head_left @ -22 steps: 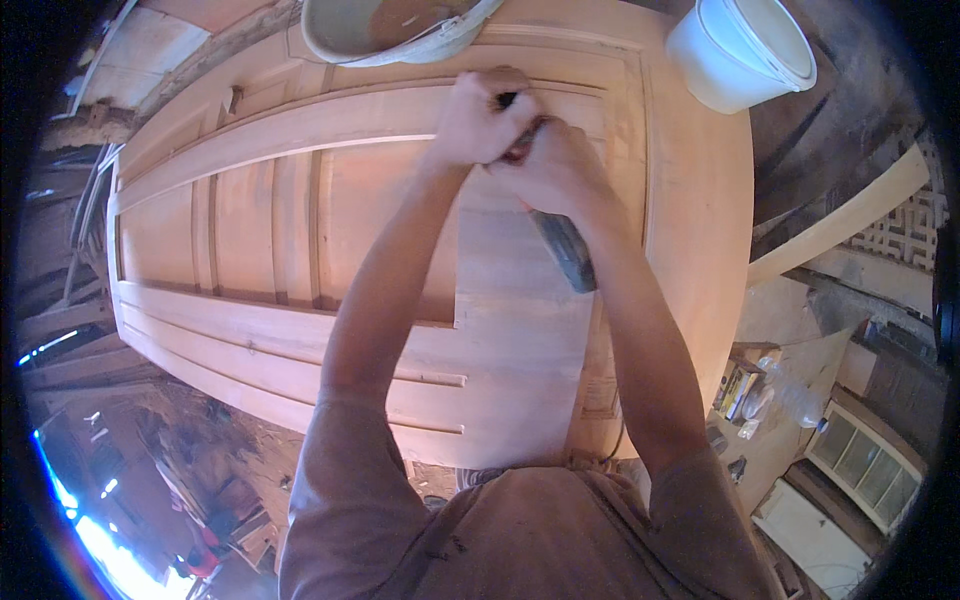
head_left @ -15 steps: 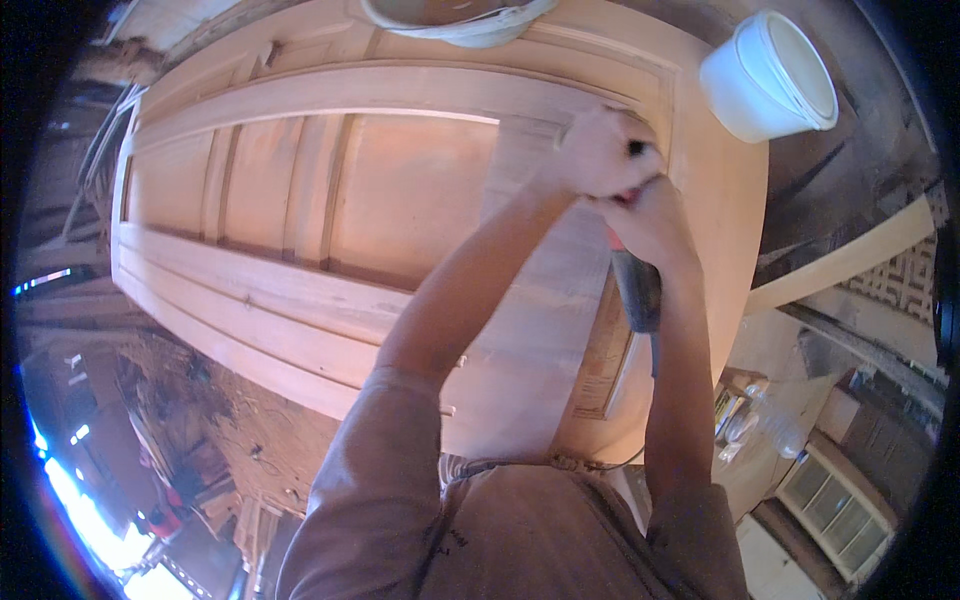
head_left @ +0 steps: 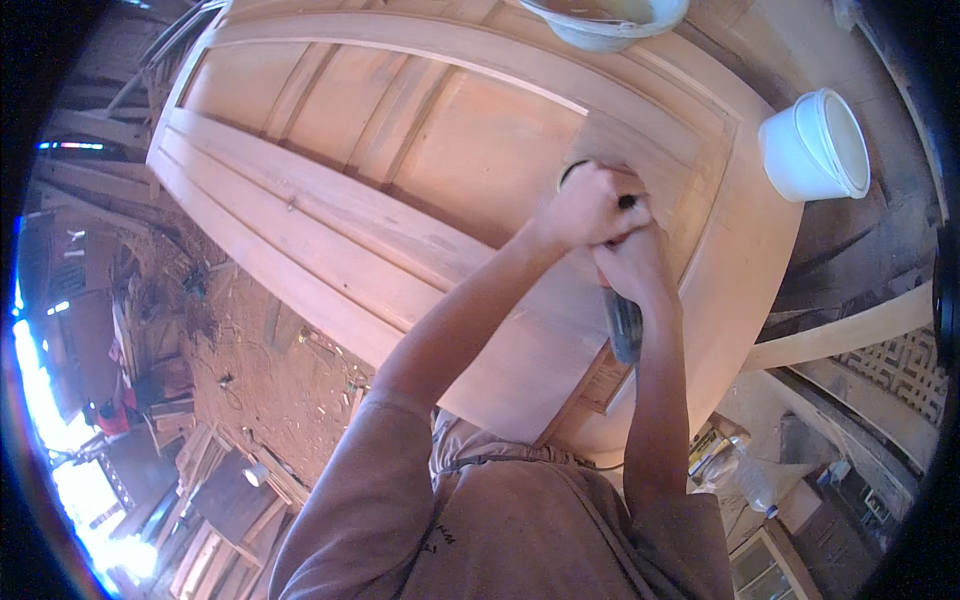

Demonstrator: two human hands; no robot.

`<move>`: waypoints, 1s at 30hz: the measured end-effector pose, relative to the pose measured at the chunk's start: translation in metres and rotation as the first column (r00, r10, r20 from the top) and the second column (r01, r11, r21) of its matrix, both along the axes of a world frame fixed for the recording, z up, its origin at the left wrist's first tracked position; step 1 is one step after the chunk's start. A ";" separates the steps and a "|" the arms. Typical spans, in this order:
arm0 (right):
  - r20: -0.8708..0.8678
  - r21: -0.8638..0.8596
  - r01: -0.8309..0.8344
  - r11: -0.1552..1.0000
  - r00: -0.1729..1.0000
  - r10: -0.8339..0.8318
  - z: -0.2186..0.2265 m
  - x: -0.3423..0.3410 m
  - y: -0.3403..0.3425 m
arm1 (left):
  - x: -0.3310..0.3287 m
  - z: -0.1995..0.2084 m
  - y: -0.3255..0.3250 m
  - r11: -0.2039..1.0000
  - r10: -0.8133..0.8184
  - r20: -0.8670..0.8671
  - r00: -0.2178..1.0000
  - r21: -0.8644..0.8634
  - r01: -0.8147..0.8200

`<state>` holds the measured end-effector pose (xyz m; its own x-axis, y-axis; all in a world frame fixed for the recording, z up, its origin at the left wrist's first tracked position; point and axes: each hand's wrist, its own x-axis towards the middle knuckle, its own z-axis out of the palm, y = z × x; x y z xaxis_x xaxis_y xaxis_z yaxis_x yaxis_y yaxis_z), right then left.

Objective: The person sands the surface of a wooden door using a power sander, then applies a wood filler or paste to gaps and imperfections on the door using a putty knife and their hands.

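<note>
On a large pale wooden panelled door (head_left: 515, 365), both of my hands grip an angle grinder (head_left: 624, 328) with a dark body and a red-orange part nearer its head. My left hand (head_left: 592, 207) is closed over the head, and a curved edge of what looks like a round disc shows just beyond the knuckles. Right behind it, my right hand (head_left: 636, 264) wraps around the body, close against the left. The tool rests over the wide rail beside a recessed panel (head_left: 490, 135); its contact with the wood is hidden under my hands.
A white lidded bucket (head_left: 815, 147) stands at the door's far right, and a pale basin (head_left: 605, 25) at its far edge. Wood scraps (head_left: 205, 470) and shavings lie on the dirt floor at left. A plastic bottle (head_left: 757, 488) is at lower right.
My view has shifted, so the door and containers appear moved and turned. My hands and the grinder have come from the far rail toward the recessed panel's corner, still gripping.
</note>
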<state>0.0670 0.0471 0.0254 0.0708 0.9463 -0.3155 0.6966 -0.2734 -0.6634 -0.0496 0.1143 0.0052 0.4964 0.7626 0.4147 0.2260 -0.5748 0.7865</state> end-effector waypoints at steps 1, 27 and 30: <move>0.001 -0.005 -0.022 1.000 1.000 0.022 0.004 0.000 -0.010 | 0.001 -0.002 -0.011 1.000 0.001 0.004 1.000 0.030 -0.001; 0.019 -0.055 0.010 0.998 1.000 -0.009 0.016 -0.004 -0.140 | -0.010 -0.002 -0.150 0.996 -0.088 -0.049 0.995 0.017 0.089; 0.124 -0.094 0.050 0.994 0.992 -0.038 0.017 0.008 -0.157 | 0.005 0.001 -0.166 0.988 -0.125 -0.003 0.992 -0.086 0.124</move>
